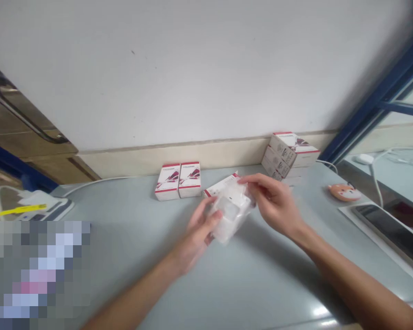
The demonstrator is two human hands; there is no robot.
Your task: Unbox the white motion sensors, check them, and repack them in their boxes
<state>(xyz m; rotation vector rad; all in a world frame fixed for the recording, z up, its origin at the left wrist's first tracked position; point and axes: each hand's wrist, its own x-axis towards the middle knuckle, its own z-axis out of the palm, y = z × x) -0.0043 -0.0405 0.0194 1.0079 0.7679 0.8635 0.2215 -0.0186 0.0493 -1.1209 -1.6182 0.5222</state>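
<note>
Two hands up, then: what's each one doing?

Left hand (pixel 198 236) curls its fingers and thumb narrowly around the lower end of a clear packet (pixel 229 214), held above the grey counter (pixel 268 279), centre frame. Right hand (pixel 273 204) pinches the packet's upper end, fingers over the top.

Wide grip or narrow?

Narrow on both, with only the packet between them. Blur hides exactly where the left thumb sits.

How does it lie?

Long axis tilted, running from lower left to upper right. Right hand has the far end; left hand, the end nearer the body.

What's around it?

A white box (pixel 220 184) with a red edge shows just behind the packet. Farther back, two boxes (pixel 178 180) stand by the wall, a stack (pixel 289 156) sits to their right, and a fox-shaped mouse (pixel 344 192) lies right of that.
</note>
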